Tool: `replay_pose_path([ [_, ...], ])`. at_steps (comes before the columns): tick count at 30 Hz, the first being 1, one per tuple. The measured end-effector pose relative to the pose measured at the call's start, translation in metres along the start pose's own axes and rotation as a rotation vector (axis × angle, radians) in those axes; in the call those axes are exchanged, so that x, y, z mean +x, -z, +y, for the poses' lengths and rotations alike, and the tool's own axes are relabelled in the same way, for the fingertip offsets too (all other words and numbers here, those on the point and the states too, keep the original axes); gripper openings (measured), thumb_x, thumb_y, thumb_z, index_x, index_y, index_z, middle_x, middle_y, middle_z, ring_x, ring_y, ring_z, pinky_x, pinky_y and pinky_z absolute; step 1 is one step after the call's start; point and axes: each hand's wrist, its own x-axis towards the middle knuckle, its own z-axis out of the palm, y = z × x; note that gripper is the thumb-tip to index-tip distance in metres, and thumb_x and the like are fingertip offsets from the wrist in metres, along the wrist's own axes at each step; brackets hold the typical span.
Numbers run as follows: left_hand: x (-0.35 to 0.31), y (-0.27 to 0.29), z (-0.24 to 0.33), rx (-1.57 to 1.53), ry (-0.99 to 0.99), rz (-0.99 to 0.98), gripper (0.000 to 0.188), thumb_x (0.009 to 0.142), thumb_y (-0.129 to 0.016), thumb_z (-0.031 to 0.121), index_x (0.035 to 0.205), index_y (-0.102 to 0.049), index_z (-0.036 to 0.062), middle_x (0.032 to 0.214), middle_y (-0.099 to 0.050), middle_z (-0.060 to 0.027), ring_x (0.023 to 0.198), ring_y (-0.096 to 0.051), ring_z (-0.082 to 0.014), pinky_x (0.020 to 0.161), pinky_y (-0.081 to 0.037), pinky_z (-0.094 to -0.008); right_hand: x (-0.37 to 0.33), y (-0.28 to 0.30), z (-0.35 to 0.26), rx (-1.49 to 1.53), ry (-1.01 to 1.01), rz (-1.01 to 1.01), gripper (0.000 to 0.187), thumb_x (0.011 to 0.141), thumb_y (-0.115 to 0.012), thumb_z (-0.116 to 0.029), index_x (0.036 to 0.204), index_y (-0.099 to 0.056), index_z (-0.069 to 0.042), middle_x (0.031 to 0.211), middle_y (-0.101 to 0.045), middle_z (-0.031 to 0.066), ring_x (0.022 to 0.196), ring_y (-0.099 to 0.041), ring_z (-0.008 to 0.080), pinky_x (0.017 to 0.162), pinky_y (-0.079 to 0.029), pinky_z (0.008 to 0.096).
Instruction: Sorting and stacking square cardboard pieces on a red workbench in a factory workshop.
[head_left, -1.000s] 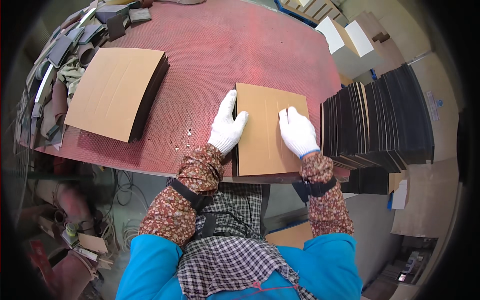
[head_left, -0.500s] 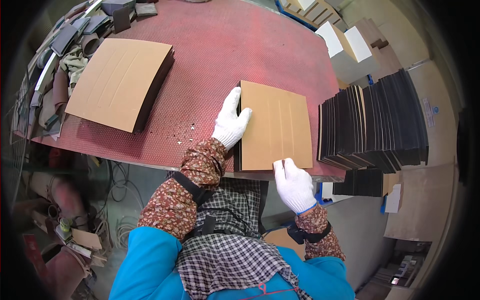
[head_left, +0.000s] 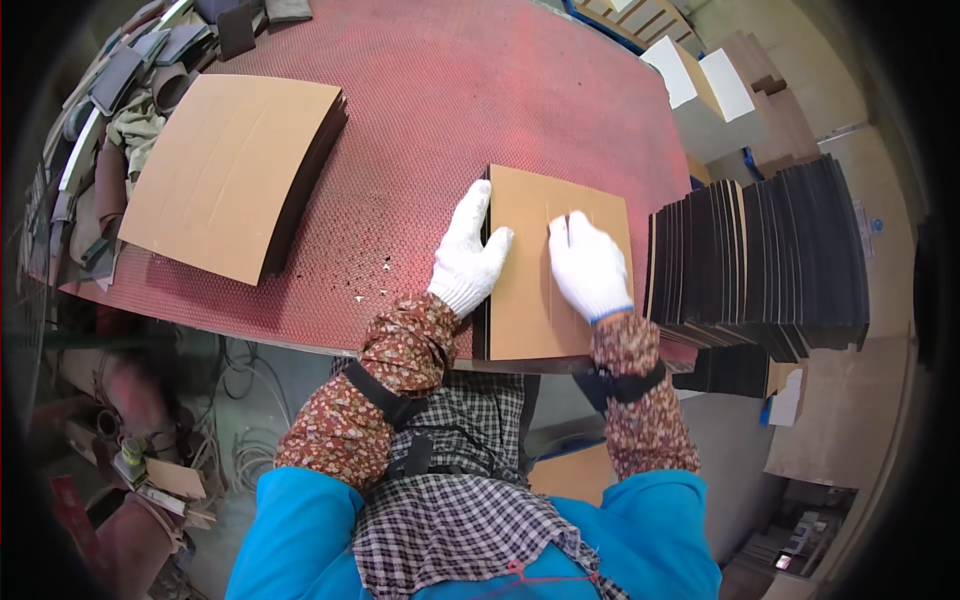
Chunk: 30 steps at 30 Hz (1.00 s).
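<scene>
A stack of tan-faced boards with dark edges (head_left: 520, 310) lies in front of me at the near edge of the red table, faint creases running along its top sheet. My left hand (head_left: 470, 250), in a white knit glove, lies along the stack's left edge, fingers stretched and the thumb apart over the top sheet. Over the right half of the same sheet is my right hand (head_left: 588, 262), also gloved. Its fingers are bent and pressed together at a crease; whatever they may hold is hidden.
Another tan board stack (head_left: 230, 170) sits to the left on the red mesh-patterned table (head_left: 420, 110). Scraps and rolls of material (head_left: 130, 130) crowd the far left edge. Close on the right stands a long row of dark boards (head_left: 750, 260). White boxes (head_left: 710, 90) are beyond it.
My right hand has moved from the stack's near edge up and away from me, onto the middle of the top sheet. My left hand stays at the stack's left edge.
</scene>
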Motion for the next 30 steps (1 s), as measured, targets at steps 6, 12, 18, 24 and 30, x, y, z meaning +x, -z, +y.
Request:
replay_pose_path([
  [6,0.001,-0.002,0.006,-0.032,-0.010,0.016,0.068,0.094,-0.062,0.013,0.152,-0.033,-0.0077,0.156,-0.038,-0.0249,0.147,-0.036,-0.0328,0.121,-0.029,-0.0379,0.036,-0.002,0.011,0.071,0.050,0.149,0.033,0.102,-0.045,-0.033,0.096,-0.060,-0.003,0.082,-0.069,0.0260,0.079,-0.068,0.0458,0.076,-0.053,0.0560],
  [12,0.005,-0.002,-0.006,0.043,-0.024,0.008,0.068,0.095,-0.061,0.013,0.153,-0.032,-0.0059,0.157,-0.037,-0.0243,0.147,-0.035,-0.0328,0.122,-0.029,-0.0382,-0.002,-0.014,0.012,0.042,0.070,0.091,0.032,0.102,-0.044,-0.032,0.095,-0.058,-0.004,0.082,-0.070,0.0254,0.079,-0.068,0.0455,0.075,-0.054,0.0552],
  [18,0.003,0.000,0.009,0.083,-0.015,0.001,0.066,0.096,-0.060,0.012,0.153,-0.032,-0.0049,0.158,-0.036,-0.0235,0.148,-0.035,-0.0330,0.122,-0.029,-0.0389,-0.103,0.014,-0.003,-0.093,0.129,-0.078,0.028,0.103,-0.042,-0.028,0.098,-0.057,-0.005,0.077,-0.068,0.0218,0.074,-0.069,0.0414,0.069,-0.055,0.0523],
  [24,-0.015,0.005,0.005,0.133,-0.023,-0.001,0.062,0.095,-0.062,0.019,0.148,-0.040,-0.0051,0.152,-0.043,-0.0251,0.143,-0.042,-0.0355,0.120,-0.032,-0.0402,-0.168,0.027,0.008,-0.020,0.008,-0.088,0.018,0.100,-0.051,-0.023,0.100,-0.061,-0.007,0.087,-0.063,0.0139,0.071,-0.068,0.0354,0.065,-0.055,0.0473],
  [30,-0.066,0.014,0.023,0.249,0.032,-0.051,0.064,0.093,-0.063,0.024,0.146,-0.043,-0.0058,0.149,-0.045,-0.0248,0.141,-0.044,-0.0356,0.119,-0.034,-0.0402,-0.154,0.007,0.069,0.014,-0.189,0.365,0.029,0.100,-0.056,-0.030,0.100,-0.066,-0.002,0.109,-0.065,0.0189,0.107,-0.060,0.0352,0.090,-0.050,0.0460],
])
